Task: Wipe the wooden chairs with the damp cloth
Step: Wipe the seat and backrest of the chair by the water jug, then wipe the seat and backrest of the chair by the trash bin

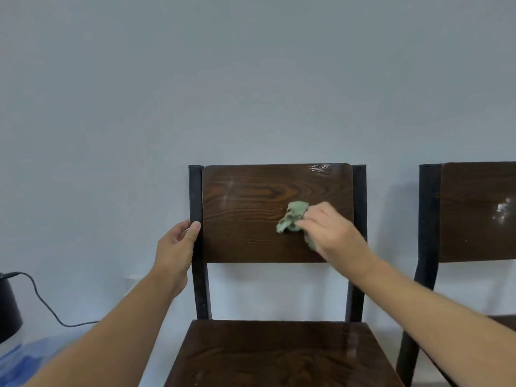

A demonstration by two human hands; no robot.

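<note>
R hand [331, 233]: bunches green cloth [293, 216] vs chair backrest [251, 213], right of centre.
L hand [176, 244]: wraps backrest's left post [196, 191].

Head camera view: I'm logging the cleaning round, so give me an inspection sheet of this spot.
Surface: backrest of the middle chair, dark wood; whitish streak at upper left, shiny patch at top right.
Job's things: green cloth bunched against the backrest; seat glossy; second chair to the right has white smudges.
Clutter: blue blurred thing at lower left, cannot tell what.
Grippers: left hand grips the black left post; right hand holds the cloth.
Cables: black cable runs from a dark object at left.
Surroundings: plain pale wall.
</note>
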